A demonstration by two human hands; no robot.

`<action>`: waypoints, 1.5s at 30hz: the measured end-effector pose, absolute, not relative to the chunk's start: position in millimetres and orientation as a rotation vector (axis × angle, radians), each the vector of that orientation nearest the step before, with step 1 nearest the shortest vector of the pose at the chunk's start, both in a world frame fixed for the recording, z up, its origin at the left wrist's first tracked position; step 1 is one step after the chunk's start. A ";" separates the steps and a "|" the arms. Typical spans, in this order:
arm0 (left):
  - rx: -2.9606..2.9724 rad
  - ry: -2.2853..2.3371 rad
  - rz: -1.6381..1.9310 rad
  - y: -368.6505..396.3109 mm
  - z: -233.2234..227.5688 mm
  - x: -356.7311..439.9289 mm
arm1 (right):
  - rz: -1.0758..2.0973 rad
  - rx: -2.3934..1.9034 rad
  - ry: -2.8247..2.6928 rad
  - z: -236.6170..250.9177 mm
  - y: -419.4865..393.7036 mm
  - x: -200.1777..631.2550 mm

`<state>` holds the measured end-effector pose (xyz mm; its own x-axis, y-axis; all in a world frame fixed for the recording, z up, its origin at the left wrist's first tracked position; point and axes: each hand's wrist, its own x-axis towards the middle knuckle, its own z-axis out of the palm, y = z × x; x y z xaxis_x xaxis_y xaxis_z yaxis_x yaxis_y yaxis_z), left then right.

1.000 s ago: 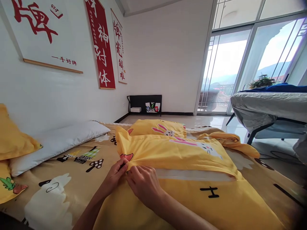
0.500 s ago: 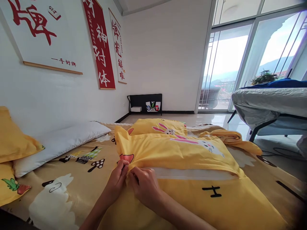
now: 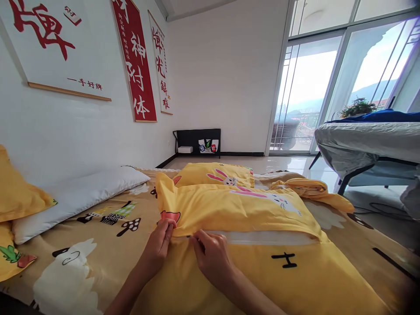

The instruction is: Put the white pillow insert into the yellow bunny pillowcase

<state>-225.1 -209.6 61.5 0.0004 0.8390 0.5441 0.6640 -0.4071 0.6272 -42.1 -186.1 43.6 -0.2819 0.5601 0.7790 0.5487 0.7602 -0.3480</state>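
Clock positions are read from the centre of the view.

Item 1: rectangular yellow fabric cover [image 3: 249, 210], printed with a white rabbit and a black letter H; lies at 5 to 6 o'clock. A long slit crosses it, showing smooth white inner material [image 3: 275, 237]; the plump filling presumably spreads the slit.

Item 2: left hand [image 3: 160, 238], bare, at 7 o'clock. Fingers curled nearly closed, thumb against forefinger, pinching the cover beyond the slit's 9 o'clock end. Likely reason: the pinch anchors that corner.

Item 3: right hand [image 3: 211, 253], bare, at 6 o'clock, near the left hand but apart from it. Fingers folded in, tips at the slit's edge, apparently gripping it; whether cloth alone or a fastener sits in the pinch cannot be told. The 2 opposed grips probably tension the edge.

Item 4: plump yellow rabbit-printed pillow [image 3: 200, 176], just beyond the cover's 12 o'clock side, probably leaving the hands room.

Item 5: bundled yellow cloth [image 3: 310, 189], 4 o'clock.

Item 6: long white pillow [image 3: 88, 194], 8 o'clock, overlapped by yellow printed fabric [image 3: 21, 192].

Item 7: tan bedding [image 3: 111, 258] with animal prints, spread beneath as a soft support.
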 end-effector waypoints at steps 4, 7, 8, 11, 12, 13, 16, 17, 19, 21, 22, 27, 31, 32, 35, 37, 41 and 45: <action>2.333 1.550 1.220 -213.9 59.5 -228.4 | 0.021 -0.786 -1.887 42.3 -189.4 -44.6; 2.556 1.493 1.166 -215.1 56.8 -233.1 | 0.087 -0.742 -1.874 40.7 -196.2 -49.8; 2.606 1.472 1.185 -214.6 56.0 -234.0 | 0.084 -0.724 -1.864 39.6 -198.8 -52.4; 2.716 1.370 1.317 -211.6 55.1 -234.0 | -0.003 -0.627 -1.814 35.1 -204.7 -62.0; 2.738 1.336 1.359 -210.7 55.4 -233.3 | -0.033 -0.595 -1.794 33.6 -205.7 -65.4; 2.750 1.305 1.394 -210.0 56.0 -232.6 | -0.055 -0.570 -1.778 32.2 -206.3 -68.6; 2.752 1.232 1.442 -209.8 58.5 -230.5 | -0.074 -0.547 -1.747 29.2 -206.4 -76.0; 2.750 1.213 1.455 -210.2 59.2 -229.9 | -0.080 -0.540 -1.743 28.5 -206.4 -77.4; 2.739 1.192 1.475 -211.3 59.7 -228.6 | -0.094 -0.529 -1.750 28.0 -207.0 -78.2; 2.691 1.205 1.511 -212.3 59.0 -226.9 | -0.111 -0.529 -1.764 29.0 -208.4 -75.9; 2.652 1.222 1.539 -212.7 58.3 -225.9 | -0.116 -0.542 -1.770 30.3 -209.2 -73.6; 2.510 1.316 1.623 -211.9 55.3 -222.5 | -0.096 -0.585 -1.781 44.9 -210.8 -56.8; 2.464 1.368 1.602 -210.1 55.8 -222.1 | -0.100 -0.610 -1.773 53.7 -208.8 -43.2; 2.445 1.389 1.592 -209.7 56.0 -221.9 | -0.109 -0.623 -1.769 53.9 -208.2 -39.2; 2.380 1.458 1.581 -208.4 55.4 -221.8 | -0.134 -0.675 -1.766 50.5 -207.1 -23.0; 2.331 1.501 1.571 -207.5 54.2 -221.9 | -0.122 -0.723 -1.776 46.4 -206.5 -8.8; 2.243 1.565 1.507 -206.3 52.1 -220.9 | -0.156 -0.796 -1.785 38.4 -205.5 21.1; 2.207 1.585 1.489 -209.0 53.6 -220.5 | -0.239 -0.853 -1.768 33.2 -204.1 45.5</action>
<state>-220.5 -209.0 53.6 0.0151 0.7490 0.6624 0.7079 -0.4759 0.5220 45.5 -204.1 33.2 -0.1363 0.4270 0.8939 0.6490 0.7202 -0.2451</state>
